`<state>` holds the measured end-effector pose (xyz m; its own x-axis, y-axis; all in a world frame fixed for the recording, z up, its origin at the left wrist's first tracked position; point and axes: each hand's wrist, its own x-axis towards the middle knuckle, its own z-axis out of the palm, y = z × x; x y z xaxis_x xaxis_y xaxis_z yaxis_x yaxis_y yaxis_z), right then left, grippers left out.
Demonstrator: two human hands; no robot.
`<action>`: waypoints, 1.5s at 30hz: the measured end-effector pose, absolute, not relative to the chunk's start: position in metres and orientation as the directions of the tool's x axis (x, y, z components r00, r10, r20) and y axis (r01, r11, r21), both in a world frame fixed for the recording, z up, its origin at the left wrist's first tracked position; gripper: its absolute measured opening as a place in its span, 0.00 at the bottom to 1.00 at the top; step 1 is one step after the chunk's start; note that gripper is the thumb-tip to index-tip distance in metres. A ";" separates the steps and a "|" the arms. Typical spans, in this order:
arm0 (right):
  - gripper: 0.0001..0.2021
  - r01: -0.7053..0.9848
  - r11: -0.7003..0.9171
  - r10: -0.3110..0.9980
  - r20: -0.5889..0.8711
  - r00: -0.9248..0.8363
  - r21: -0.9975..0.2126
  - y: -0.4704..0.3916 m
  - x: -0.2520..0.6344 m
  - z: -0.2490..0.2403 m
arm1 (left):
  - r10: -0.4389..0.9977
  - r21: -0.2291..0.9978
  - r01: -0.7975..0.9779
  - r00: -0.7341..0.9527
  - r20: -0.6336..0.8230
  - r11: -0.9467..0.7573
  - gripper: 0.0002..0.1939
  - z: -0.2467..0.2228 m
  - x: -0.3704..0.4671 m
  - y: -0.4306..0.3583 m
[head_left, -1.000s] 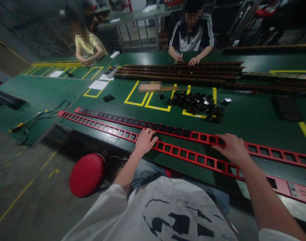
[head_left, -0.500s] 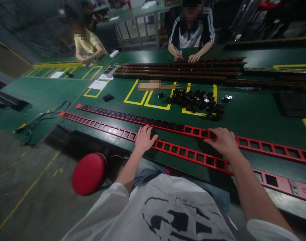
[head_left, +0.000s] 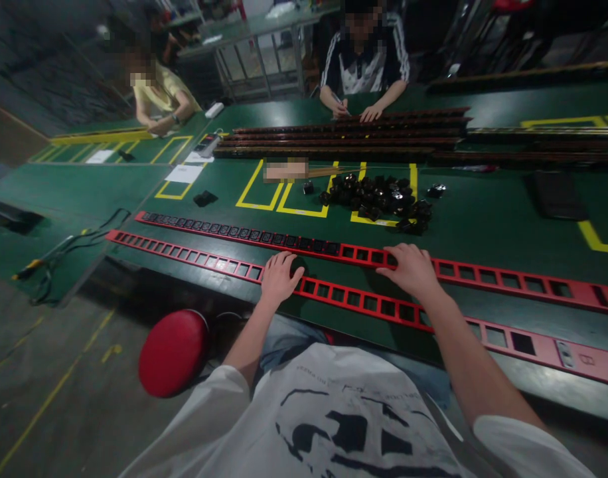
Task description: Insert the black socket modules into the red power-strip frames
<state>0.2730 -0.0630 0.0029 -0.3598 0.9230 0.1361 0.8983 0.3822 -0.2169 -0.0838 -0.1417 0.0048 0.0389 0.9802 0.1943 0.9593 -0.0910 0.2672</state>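
Far red rail (head_left: 355,253): it lies left to right on the green table (head_left: 463,226), black sockets (head_left: 255,236) seated along its left stretch, open windows further right.
Near red rail (head_left: 330,290): it runs roughly alongside, closer to the table's near edge, its windows unfilled for most of its length.
Right hand (head_left: 413,269): it is closed over the far red rail, thumb on the near side, fingers reaching across.
Left hand (head_left: 278,279): it rests across the near red rail, fingers toward the far one; whether it grips, I can't tell from here.
Rail handling: both look stiff, slim and fairly light for their length, perhaps a little slick; I'd hold them by the long side edges, clear of the sockets, with hands spread against twisting.
Socket pile (head_left: 374,196): loose black pieces sit beyond the rails, probably light and hard, best pinched by their sides.
Far side: a co-worker (head_left: 368,60) sits behind dark rails (head_left: 334,139).
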 end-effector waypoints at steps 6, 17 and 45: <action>0.25 0.878 0.401 0.915 0.073 -0.396 -0.261 -0.063 0.299 0.002 | 0.984 0.282 0.956 0.031 0.176 -0.080 0.18 0.003 -0.085 -0.142; 0.25 0.885 0.353 0.936 0.110 -0.335 -0.304 -0.073 0.403 -0.002 | 0.982 0.304 0.948 0.043 0.183 -0.098 0.16 0.003 -0.086 -0.143; 0.23 0.895 0.301 0.890 -0.239 -0.388 -0.330 -0.048 0.370 0.031 | 0.863 0.201 0.855 0.500 -0.071 -0.478 0.18 0.052 -0.020 -0.051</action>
<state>0.3697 -0.0475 0.0312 -0.3875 0.8903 -0.2391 0.8947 0.3007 -0.3304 -0.0199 -0.0508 0.0525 0.4995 0.8633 -0.0715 0.8550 -0.4781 0.2011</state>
